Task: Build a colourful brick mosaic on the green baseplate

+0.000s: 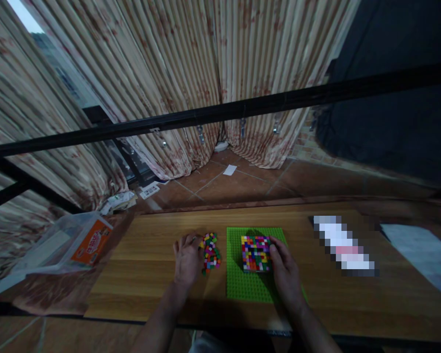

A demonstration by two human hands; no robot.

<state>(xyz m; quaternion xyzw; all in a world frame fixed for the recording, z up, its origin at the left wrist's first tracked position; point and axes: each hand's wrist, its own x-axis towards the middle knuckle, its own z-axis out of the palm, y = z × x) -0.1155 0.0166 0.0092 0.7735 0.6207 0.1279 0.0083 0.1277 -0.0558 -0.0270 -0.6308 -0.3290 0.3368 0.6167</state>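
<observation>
A flat green studded plastic baseplate [242, 284] lies on the wooden table [139, 264]. On its far half sits a square patch of multicoloured small bricks [256, 253], pressed flat, it seems. Just left lies a loose heap of tiny coloured bricks [210, 252].

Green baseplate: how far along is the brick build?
Done: a multicoloured brick square sits on the green baseplate. In hand: left hand at the loose brick pile, right hand touching the square's right edge. Left: the pile's bricks are unplaced; much baseplate is bare.
</observation>
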